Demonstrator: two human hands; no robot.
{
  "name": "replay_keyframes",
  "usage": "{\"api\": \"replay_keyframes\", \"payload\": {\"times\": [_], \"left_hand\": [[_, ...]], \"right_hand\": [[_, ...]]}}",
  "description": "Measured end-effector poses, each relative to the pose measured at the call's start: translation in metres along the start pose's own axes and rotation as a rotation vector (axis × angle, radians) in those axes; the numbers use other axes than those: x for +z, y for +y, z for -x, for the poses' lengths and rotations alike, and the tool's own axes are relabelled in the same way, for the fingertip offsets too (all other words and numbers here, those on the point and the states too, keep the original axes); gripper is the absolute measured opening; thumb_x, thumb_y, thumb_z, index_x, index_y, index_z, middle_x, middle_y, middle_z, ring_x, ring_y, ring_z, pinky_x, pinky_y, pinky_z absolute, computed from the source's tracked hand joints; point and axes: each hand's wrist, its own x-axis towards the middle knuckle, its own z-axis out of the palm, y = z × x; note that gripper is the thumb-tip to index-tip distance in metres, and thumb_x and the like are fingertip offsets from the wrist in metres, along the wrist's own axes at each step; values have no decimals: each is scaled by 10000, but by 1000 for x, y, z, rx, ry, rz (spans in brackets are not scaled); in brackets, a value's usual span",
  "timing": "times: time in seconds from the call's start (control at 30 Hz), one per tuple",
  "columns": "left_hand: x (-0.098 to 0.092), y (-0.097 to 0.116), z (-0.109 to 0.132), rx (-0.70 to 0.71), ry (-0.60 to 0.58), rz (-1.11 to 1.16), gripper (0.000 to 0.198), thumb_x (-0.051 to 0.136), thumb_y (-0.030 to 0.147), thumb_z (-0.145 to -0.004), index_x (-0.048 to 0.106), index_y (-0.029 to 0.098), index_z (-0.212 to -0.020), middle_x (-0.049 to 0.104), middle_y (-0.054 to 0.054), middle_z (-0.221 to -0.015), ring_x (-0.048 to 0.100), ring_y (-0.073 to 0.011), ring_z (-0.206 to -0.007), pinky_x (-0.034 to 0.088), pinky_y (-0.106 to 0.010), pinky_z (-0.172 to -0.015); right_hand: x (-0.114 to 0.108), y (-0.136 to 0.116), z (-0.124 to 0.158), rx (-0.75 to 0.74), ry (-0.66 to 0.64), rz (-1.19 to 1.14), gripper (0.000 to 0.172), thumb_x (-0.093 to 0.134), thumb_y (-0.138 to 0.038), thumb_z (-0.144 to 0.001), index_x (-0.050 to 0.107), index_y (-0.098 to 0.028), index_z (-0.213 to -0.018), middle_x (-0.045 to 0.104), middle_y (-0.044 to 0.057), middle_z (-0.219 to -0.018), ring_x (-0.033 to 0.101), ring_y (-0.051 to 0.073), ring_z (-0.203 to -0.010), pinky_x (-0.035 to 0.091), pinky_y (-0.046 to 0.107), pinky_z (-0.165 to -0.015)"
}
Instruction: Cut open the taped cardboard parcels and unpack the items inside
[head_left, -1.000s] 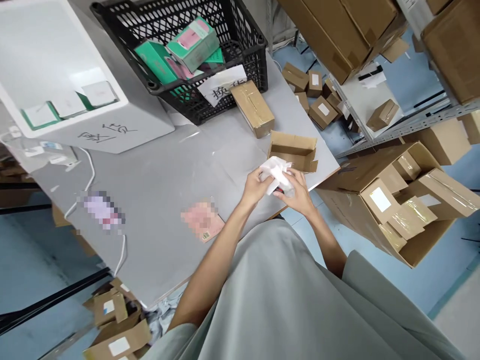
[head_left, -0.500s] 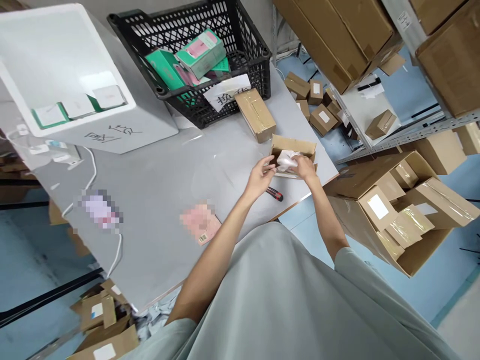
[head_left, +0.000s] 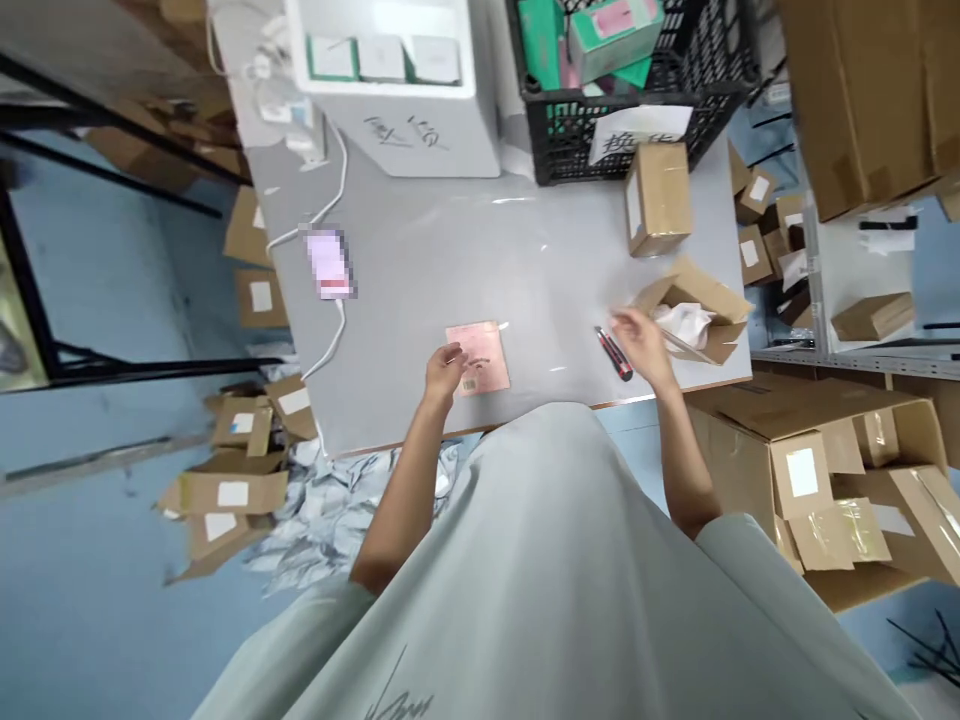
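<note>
Over the worktop (head_left: pixel 405 260) in the head view, the left hand (head_left: pixel 444 372), fingers bent, overlaps the pink packet (head_left: pixel 491 350)'s edge; I cannot tell whether it grips. The right hand (head_left: pixel 643 345), loosely open, hangs between box cutter (head_left: pixel 615 355) and carton (head_left: pixel 724 342); a careless sweep could knock the cutter off.

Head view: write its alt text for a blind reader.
The left hand is at a pink card on a grey table; the right hand is between a knife and an open box holding white wrapping. A black crate stands farther back.
</note>
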Motion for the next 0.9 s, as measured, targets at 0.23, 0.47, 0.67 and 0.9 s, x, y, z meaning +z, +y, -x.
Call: {"api": "replay_keyframes", "payload": {"times": [0.23,0.47,0.67,0.9], "left_hand": [[-12,-43,-21,-163,88,19,460,771,123,-751,690,169,-1201,772,-160,-1272,711,-323,-1318,566,-471,-1174],[-35,-65,-24,-182,-62,149,489,776,133,-779,679,152,-1258,797,-163,-1311,745,-272,-1255,593,-416,-1122],[-43,-70,-22,-224,-192,220,389,852,215,-816,715,159,-1176,819,-150,-1140,773,-294,-1196,598,-447,-1103],[-40,-61,-12,-142,-357,384,408,889,509,-865,752,172,-1048,835,-133,-1100,778,-271,-1124,627,-399,-1031]], "right_hand": [[209,-14,-5,553,-518,-53,330,792,-203,-905,812,-128,-1226,855,135,-1274,778,280,-1256,550,365,-1172],[268,-21,1,624,-422,-16,39,761,-191,-920,734,-177,-946,828,52,-960,764,249,-1099,580,340,-1075],[270,-38,12,600,-403,-158,175,847,-208,-901,674,-219,-923,848,39,-954,779,248,-1038,650,375,-985],[232,-50,27,465,-471,-496,469,953,-518,-842,752,-218,-1143,884,72,-1172,799,294,-1150,677,465,-1060]]}}
